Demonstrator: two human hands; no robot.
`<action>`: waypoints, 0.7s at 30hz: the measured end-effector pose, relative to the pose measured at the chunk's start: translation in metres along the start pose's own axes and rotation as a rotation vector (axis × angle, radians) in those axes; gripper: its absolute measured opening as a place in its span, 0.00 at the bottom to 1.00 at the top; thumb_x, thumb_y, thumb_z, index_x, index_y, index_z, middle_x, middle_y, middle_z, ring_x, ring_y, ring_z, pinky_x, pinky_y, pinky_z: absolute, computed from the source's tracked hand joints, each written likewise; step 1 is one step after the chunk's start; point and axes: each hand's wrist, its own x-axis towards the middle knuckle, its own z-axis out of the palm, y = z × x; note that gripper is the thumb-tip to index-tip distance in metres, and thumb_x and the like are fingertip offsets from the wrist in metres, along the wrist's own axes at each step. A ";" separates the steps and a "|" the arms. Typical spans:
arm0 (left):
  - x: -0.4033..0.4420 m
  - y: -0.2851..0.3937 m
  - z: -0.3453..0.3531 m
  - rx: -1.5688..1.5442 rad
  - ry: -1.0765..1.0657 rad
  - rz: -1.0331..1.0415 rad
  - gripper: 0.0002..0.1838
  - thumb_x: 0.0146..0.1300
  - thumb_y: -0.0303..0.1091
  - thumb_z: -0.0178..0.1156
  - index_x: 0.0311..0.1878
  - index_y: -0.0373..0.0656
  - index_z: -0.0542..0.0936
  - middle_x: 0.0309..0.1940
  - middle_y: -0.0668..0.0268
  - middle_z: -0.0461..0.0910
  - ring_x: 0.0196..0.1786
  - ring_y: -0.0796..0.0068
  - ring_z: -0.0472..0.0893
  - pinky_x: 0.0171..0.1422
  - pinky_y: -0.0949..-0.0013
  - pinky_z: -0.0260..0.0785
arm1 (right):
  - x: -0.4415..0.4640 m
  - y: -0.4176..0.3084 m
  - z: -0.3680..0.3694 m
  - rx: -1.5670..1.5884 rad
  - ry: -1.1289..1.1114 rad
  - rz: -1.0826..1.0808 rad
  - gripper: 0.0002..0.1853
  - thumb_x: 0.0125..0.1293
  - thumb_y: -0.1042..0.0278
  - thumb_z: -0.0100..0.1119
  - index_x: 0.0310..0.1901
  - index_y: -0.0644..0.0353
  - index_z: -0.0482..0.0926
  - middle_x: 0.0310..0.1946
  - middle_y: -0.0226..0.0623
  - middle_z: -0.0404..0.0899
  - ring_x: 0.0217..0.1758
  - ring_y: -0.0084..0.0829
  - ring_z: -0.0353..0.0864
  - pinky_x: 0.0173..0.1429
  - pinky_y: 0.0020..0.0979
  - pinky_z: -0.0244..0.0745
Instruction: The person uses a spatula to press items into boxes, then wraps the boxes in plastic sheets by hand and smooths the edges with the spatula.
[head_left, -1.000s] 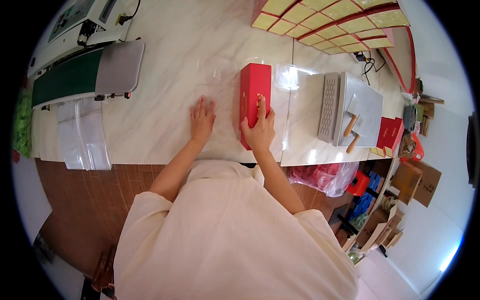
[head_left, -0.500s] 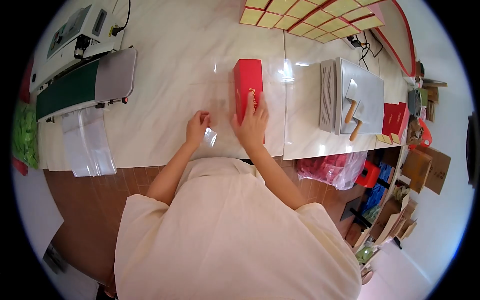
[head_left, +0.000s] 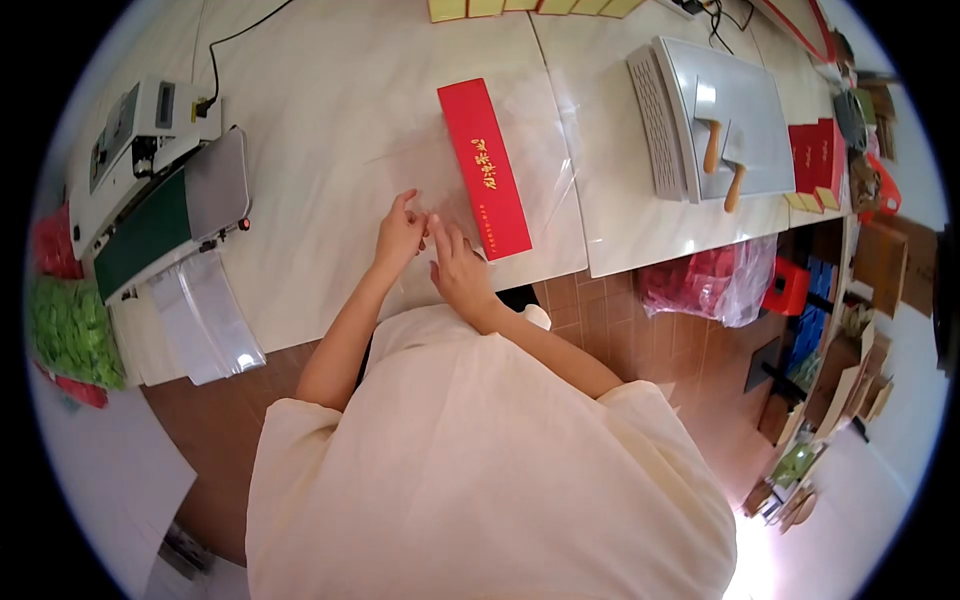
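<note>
A long red box (head_left: 484, 170) with gold lettering lies on the marble-patterned table (head_left: 330, 130), over what looks like clear film. My left hand (head_left: 400, 235) is to the left of the box, its fingers curled near clear film; what they hold, if anything, is too small to make out. Just beside it, my right hand (head_left: 458, 268) is off the box, near its lower left edge, with the fingers apart and the fingertips close to those of my left hand.
At the left stands a machine with a green belt (head_left: 145, 235), and clear plastic bags (head_left: 208, 315) lie below it. On the right, two wooden-handled scrapers (head_left: 712, 147) rest on a metal appliance (head_left: 745, 95). Red boxes (head_left: 822, 160) are farther right; yellow-and-red boxes (head_left: 530, 5) line the back.
My right hand has left the red box and moved left beside my left hand. My left hand's fingers, spread flat before, are now curled. The view has turned and shifted.
</note>
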 end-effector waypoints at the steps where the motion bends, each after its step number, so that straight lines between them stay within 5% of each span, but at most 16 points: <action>1: -0.001 0.006 0.000 0.010 -0.003 -0.002 0.26 0.68 0.31 0.56 0.69 0.40 0.65 0.23 0.63 0.79 0.18 0.77 0.76 0.21 0.70 0.67 | 0.000 -0.001 -0.002 0.040 0.004 0.056 0.36 0.57 0.70 0.66 0.67 0.61 0.61 0.55 0.49 0.71 0.48 0.45 0.80 0.40 0.35 0.80; 2: -0.002 0.009 0.000 0.021 -0.006 -0.005 0.28 0.68 0.31 0.56 0.70 0.40 0.64 0.22 0.63 0.79 0.18 0.76 0.76 0.20 0.70 0.67 | -0.004 0.000 -0.001 0.050 0.013 0.070 0.36 0.57 0.70 0.66 0.67 0.61 0.61 0.55 0.49 0.71 0.48 0.45 0.80 0.40 0.35 0.80; 4: 0.003 0.010 -0.002 0.032 -0.022 0.006 0.29 0.68 0.32 0.55 0.71 0.41 0.62 0.22 0.64 0.78 0.18 0.78 0.75 0.20 0.72 0.66 | -0.011 0.003 -0.002 0.061 0.035 0.065 0.14 0.64 0.70 0.59 0.49 0.61 0.70 0.37 0.41 0.76 0.34 0.38 0.81 0.29 0.37 0.75; 10: 0.044 0.023 -0.018 0.119 0.088 0.109 0.33 0.67 0.35 0.56 0.74 0.41 0.59 0.25 0.66 0.78 0.22 0.81 0.75 0.20 0.74 0.65 | -0.029 0.007 -0.031 0.125 0.170 0.052 0.10 0.65 0.69 0.60 0.31 0.59 0.68 0.26 0.35 0.73 0.28 0.35 0.78 0.27 0.37 0.71; 15: 0.073 0.054 -0.029 0.086 0.219 0.097 0.36 0.65 0.35 0.58 0.74 0.40 0.57 0.31 0.63 0.81 0.28 0.80 0.78 0.26 0.74 0.69 | -0.038 0.009 -0.048 0.128 0.308 0.104 0.09 0.59 0.71 0.64 0.30 0.58 0.72 0.31 0.37 0.74 0.33 0.37 0.77 0.31 0.37 0.71; 17: 0.083 0.065 -0.025 0.274 0.302 0.247 0.36 0.64 0.34 0.58 0.74 0.38 0.57 0.33 0.62 0.83 0.36 0.69 0.83 0.41 0.65 0.75 | -0.041 0.011 -0.055 0.151 0.311 0.152 0.09 0.59 0.71 0.66 0.31 0.59 0.73 0.34 0.39 0.74 0.37 0.40 0.76 0.35 0.38 0.72; 21: 0.079 0.098 -0.002 0.277 0.291 0.285 0.36 0.64 0.34 0.58 0.73 0.38 0.57 0.36 0.63 0.83 0.40 0.64 0.83 0.49 0.63 0.74 | -0.042 0.021 -0.070 0.118 0.476 0.227 0.07 0.61 0.72 0.65 0.35 0.61 0.75 0.54 0.52 0.70 0.54 0.52 0.71 0.56 0.45 0.69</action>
